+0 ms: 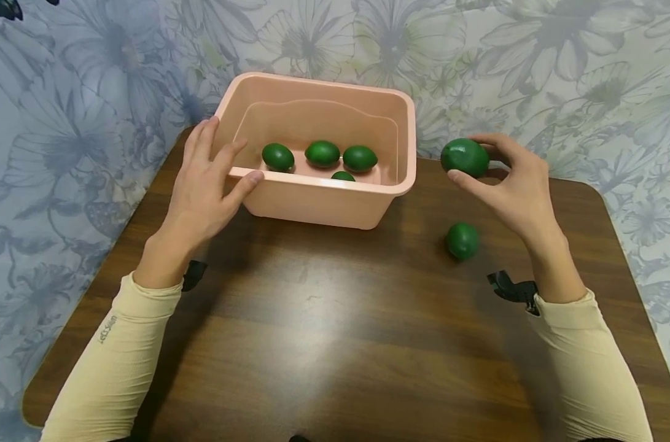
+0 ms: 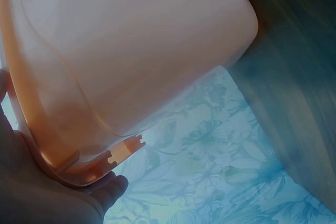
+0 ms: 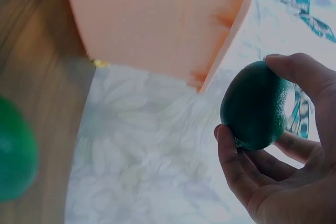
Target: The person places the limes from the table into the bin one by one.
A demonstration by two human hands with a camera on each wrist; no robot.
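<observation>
A dark green oval fruit [image 1: 465, 157], resembling a lime or small avocado, is pinched by my right hand [image 1: 514, 184] above the table, right of the bin. The right wrist view shows the fruit [image 3: 254, 106] between thumb and fingertips. My left hand [image 1: 199, 184] holds the front left corner of a pink plastic bin [image 1: 323, 199]. Its thumb lies over the front rim, and another finger reaches over the edge. Inside the bin lie several matching green fruits [image 1: 322, 153], one partly hidden by the front wall. Another green fruit [image 1: 462, 240] lies on the table below my right hand.
The brown wooden table [image 1: 312, 344] has rounded corners and carries the bin near its back edge. Behind it is a flower-patterned wall [image 1: 506, 73]. Dark straps [image 1: 513, 288] show at the wrists, beside cream sleeves.
</observation>
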